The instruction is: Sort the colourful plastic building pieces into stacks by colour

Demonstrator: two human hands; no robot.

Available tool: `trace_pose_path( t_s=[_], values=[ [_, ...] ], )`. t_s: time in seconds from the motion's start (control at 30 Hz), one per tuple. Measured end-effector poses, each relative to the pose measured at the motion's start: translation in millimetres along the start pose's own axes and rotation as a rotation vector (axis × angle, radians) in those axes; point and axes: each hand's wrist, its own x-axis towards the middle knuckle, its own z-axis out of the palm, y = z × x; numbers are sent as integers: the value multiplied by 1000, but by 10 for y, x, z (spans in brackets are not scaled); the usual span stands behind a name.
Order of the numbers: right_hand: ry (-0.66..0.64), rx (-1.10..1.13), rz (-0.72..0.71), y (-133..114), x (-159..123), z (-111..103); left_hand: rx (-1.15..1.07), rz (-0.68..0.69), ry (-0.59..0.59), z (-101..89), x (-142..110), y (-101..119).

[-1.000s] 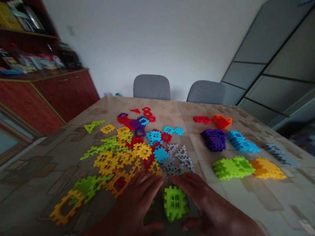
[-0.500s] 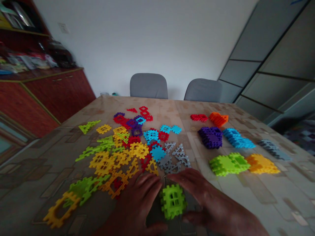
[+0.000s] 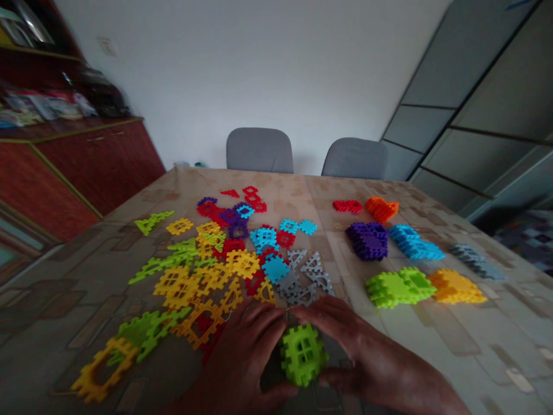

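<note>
A small stack of lime-green interlocking building tiles [image 3: 305, 354], its top one with a window grid, lies near the table's front edge between my hands. My left hand [image 3: 246, 357] curves round its left side, fingertips by the far edge and thumb by the near left corner. From the right, my right hand [image 3: 363, 351] closes on it, with fingers along the far edge and thumb at the near right corner. The stack's underside is hidden. Loose yellow tiles [image 3: 242, 264] and grey triangular tiles [image 3: 317, 265] spread just beyond my fingers.
Sorted piles stand at right: green [image 3: 400, 286], yellow [image 3: 458, 286], purple [image 3: 367, 241], blue [image 3: 415, 242], grey [image 3: 475, 262], red [image 3: 348, 206] and orange [image 3: 381, 208]. Loose green tiles [image 3: 144, 334] and a yellow frame [image 3: 106, 369] lie left. Two grey chairs [image 3: 259, 150] stand behind the table.
My thumbs have drawn slightly nearer to the green stack, the left one moving in along its near edge. The view has shifted a little; the other tiles look unmoved.
</note>
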Motion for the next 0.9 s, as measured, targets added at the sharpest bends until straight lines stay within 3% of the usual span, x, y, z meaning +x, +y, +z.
trace_pose_path(
  t_s=[0.17, 0.6, 0.9],
  values=[
    [-39, 15, 58, -28, -25, -65, 21, -18, -41, 1, -8, -15],
    [14, -122, 78, 34, 3, 51, 23, 55, 101, 56, -2, 7],
    [3, -111, 31, 32, 16, 40, -31, -8, 11, 18, -25, 14]
  ],
)
